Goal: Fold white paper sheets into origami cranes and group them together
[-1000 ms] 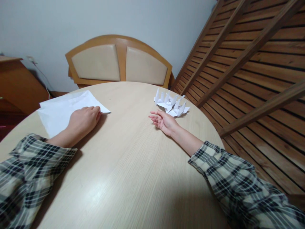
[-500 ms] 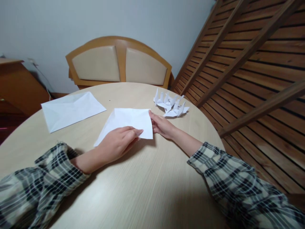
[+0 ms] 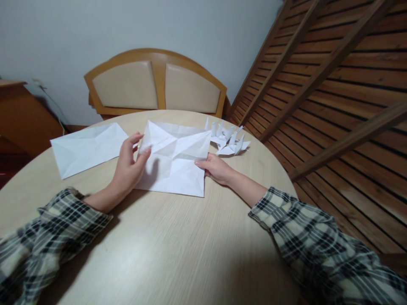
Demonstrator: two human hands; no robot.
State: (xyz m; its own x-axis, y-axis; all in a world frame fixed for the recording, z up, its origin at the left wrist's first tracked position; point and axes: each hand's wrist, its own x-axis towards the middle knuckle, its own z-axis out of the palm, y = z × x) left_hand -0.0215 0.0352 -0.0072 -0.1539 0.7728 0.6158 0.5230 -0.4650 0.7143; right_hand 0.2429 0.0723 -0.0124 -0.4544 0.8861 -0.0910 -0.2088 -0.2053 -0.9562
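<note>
Pale grey wall (image 3: 95,29) behind, plus a big slope of brown wooden slats (image 3: 333,84) with thick beams down the right side. Most of our view is the round light-wood bench (image 3: 178,245), its far edge curving toward a wooden chair (image 3: 159,84) with two beige padded panels in its back. Off to the left there's a brown cabinet (image 3: 19,114) against the wall, only partly in view.

Middle of the bench is where we've got the creased sheet (image 3: 174,161) of white paper, crossed with fold lines. Its near edge lies on the bench and the far part is tipped up a bit. To its left, near the bench rim, a second white sheet (image 3: 85,146) lies flat with faint creases, apart from the first.

Both our arms come in from the bottom in plaid sleeves (image 3: 318,241). Our left hand (image 3: 129,169) grips the creased sheet's left edge, thumb pressed on the paper, forefinger sticking up loose. Our right hand (image 3: 216,168) pinches the right edge about halfway along, thumb on top, other fingers tucked under where we can't see them.

Smallest bit: a little cluster of folded paper figures (image 3: 230,142) just past the sheet's far right corner, pointy wings up. Can't tell whether the sheet touches them.
</note>
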